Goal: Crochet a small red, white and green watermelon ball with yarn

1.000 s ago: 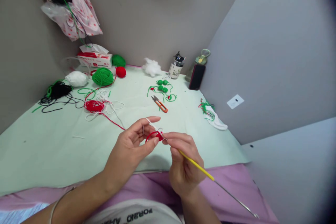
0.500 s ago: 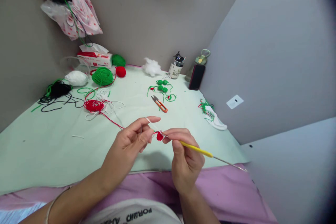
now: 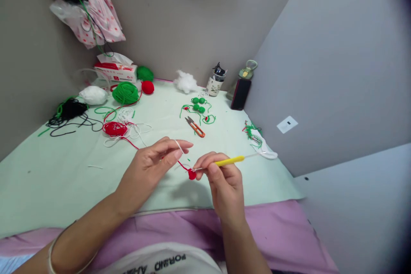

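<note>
My right hand (image 3: 224, 180) is closed round a yellow-handled crochet hook (image 3: 230, 161), its metal tip pointing left. At that tip hangs a small red crocheted piece (image 3: 192, 174), close to my right fingertips. My left hand (image 3: 157, 162) is left of the piece, fingers bent, with white yarn (image 3: 179, 146) looped over the index finger and pinched below. Red yarn (image 3: 183, 165) runs from the piece up to the left hand. Beyond it, the red strand leads to a red yarn bundle (image 3: 114, 129) on the table.
Orange thread snips (image 3: 195, 127) lie ahead, beside small green crocheted balls (image 3: 198, 105). White stuffing (image 3: 185, 82), a cup (image 3: 214, 84) and a phone (image 3: 241, 94) stand along the back. Green yarn (image 3: 125, 93), black yarn (image 3: 69, 113) and a tissue box (image 3: 115, 72) are left.
My hands have drawn apart. The red piece has left my left fingertips and hangs slightly lower by the hook, whose handle has swung up to nearly level.
</note>
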`<action>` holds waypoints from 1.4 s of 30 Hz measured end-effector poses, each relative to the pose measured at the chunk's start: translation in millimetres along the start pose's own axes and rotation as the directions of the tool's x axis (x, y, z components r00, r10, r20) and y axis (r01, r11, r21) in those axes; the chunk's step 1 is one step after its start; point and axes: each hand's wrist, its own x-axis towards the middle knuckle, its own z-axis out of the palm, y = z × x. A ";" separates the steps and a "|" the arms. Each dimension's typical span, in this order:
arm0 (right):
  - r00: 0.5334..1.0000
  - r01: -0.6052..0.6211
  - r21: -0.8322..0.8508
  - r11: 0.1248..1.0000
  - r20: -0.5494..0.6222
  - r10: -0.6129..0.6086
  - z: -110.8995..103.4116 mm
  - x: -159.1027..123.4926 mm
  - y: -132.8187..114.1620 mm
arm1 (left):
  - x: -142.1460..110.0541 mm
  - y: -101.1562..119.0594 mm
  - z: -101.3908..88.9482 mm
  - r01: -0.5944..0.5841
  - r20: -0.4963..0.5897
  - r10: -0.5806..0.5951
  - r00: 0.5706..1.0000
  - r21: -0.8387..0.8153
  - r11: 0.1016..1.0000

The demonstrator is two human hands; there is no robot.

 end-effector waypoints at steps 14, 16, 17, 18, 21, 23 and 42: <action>1.000 -0.005 -0.040 0.999 0.020 0.006 -6.8 4.0 -5.5 | 1.7 -0.4 -6.6 0.194 0.475 -0.121 0.871 -0.107 0.975; 0.999 -0.007 -0.067 0.998 0.042 0.010 -7.7 4.3 -7.3 | 2.1 -2.7 -8.7 0.223 0.479 -0.146 0.866 -0.107 0.969; 0.999 -0.009 -0.078 0.997 0.051 0.013 -8.1 4.5 -8.1 | 2.8 -3.6 -9.7 0.232 0.477 -0.153 0.866 -0.111 0.966; 0.998 -0.011 -0.087 0.996 0.056 0.016 -8.2 4.7 -8.7 | 3.6 -4.4 -10.5 0.238 0.476 -0.157 0.865 -0.114 0.964; 0.998 -0.007 -0.082 0.997 0.060 0.012 -7.9 5.2 -9.0 | 6.4 -5.5 -10.2 0.211 0.444 -0.139 0.885 -0.118 0.970; 0.998 -0.003 -0.071 0.997 0.069 0.008 -7.4 5.3 -8.6 | 7.4 -5.5 -8.4 0.151 0.381 -0.105 0.919 -0.092 0.984; 0.979 0.172 -0.448 0.877 0.177 -0.102 -1.0 5.4 -10.6 | -4.2 4.0 9.5 -0.077 0.041 0.076 0.996 0.025 0.997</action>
